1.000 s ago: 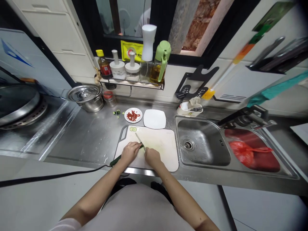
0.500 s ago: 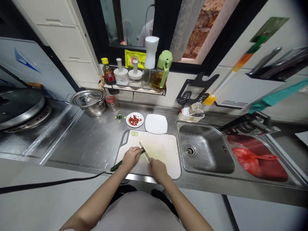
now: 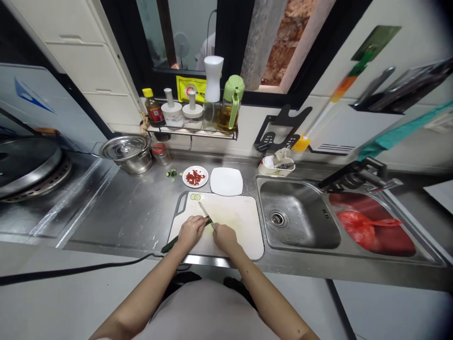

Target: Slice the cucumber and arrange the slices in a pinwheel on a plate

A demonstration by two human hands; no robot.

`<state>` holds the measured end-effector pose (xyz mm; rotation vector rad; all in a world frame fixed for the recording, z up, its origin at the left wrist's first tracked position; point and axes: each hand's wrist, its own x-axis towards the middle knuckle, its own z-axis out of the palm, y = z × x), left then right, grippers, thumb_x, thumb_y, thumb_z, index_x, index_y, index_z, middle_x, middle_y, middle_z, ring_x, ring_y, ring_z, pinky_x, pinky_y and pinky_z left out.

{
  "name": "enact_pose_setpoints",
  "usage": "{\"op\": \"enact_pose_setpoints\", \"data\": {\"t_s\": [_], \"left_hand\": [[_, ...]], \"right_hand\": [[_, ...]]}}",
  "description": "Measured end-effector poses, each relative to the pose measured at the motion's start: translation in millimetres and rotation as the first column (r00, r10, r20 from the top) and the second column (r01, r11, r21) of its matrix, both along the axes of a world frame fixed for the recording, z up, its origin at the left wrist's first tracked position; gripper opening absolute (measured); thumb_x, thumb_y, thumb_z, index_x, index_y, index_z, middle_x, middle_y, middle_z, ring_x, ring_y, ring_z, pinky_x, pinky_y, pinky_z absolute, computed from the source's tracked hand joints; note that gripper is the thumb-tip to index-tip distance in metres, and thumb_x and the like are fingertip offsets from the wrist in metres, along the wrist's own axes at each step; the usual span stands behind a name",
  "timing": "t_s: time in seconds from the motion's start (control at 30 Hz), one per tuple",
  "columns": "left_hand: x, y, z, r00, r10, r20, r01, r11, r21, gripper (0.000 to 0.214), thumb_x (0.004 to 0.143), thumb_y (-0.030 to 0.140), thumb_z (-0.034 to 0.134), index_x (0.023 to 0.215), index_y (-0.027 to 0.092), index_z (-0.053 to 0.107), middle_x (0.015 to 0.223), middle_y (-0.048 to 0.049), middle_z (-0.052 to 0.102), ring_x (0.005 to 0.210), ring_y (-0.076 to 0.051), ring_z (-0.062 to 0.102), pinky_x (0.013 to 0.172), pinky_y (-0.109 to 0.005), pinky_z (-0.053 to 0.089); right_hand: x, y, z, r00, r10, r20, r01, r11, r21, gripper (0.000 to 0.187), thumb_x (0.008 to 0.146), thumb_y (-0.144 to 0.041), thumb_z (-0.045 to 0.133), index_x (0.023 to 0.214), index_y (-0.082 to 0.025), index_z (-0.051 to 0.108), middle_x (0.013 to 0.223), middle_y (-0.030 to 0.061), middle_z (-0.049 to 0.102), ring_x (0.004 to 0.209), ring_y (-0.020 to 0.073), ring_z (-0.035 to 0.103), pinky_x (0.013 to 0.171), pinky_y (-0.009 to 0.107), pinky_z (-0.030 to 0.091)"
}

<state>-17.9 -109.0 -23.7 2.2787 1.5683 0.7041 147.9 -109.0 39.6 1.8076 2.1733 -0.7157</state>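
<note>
My left hand (image 3: 191, 232) is closed over a dark green cucumber (image 3: 170, 244) that lies slantwise on the white cutting board (image 3: 240, 231). One end of the cucumber sticks out past my fingertips, the other under my wrist. My right hand (image 3: 225, 238) grips a knife (image 3: 204, 209), its blade pointing away and to the left across the cucumber's far end. The knife's handle is hidden in my fist. A pair of pale cucumber slices (image 3: 195, 197) lies at the board's far left corner.
Behind the board stand a plate of chopped red pieces (image 3: 201, 183) and a white square plate (image 3: 226, 181). Cucumber scraps (image 3: 172, 174) lie to their left. At right is a sink (image 3: 300, 212) with a red bag (image 3: 357, 229). A lidded pot (image 3: 132, 158) stands back left.
My right hand has moved slightly left and away from me with the knife, closer to my left hand. My left hand stays on the cucumber. The whole view has shifted a little.
</note>
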Motion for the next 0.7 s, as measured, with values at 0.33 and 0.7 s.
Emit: {"op": "enact_pose_setpoints", "data": {"t_s": [0.33,0.7], "left_hand": [[2,-1,0.8,0.999,0.014,-0.040,-0.016,0.999,-0.038,0.028,0.095,0.026,0.046,0.110,0.026,0.070,0.106,-0.0036,0.069,0.095,-0.017,0.058,0.083,-0.030,0.048],[6,-2,6.7,0.998,0.068,-0.013,-0.068,0.997,-0.048,0.028,0.094,0.027,0.047,0.111,0.026,0.069,0.104,-0.0038,0.070,0.097,-0.019,0.061,0.085,-0.031,0.048]], "right_hand": [[13,-16,4.7,1.000,-0.013,0.014,0.013,1.000,-0.020,0.032,0.091,-0.014,0.036,0.110,-0.013,0.062,0.101,0.0143,0.070,0.098,0.0234,0.066,0.077,0.030,0.045],[41,-24,11.4,0.998,-0.051,0.027,0.051,0.999,0.004,0.032,0.094,-0.020,0.035,0.106,-0.017,0.065,0.100,0.0127,0.071,0.095,0.0237,0.067,0.074,0.030,0.043]]}}
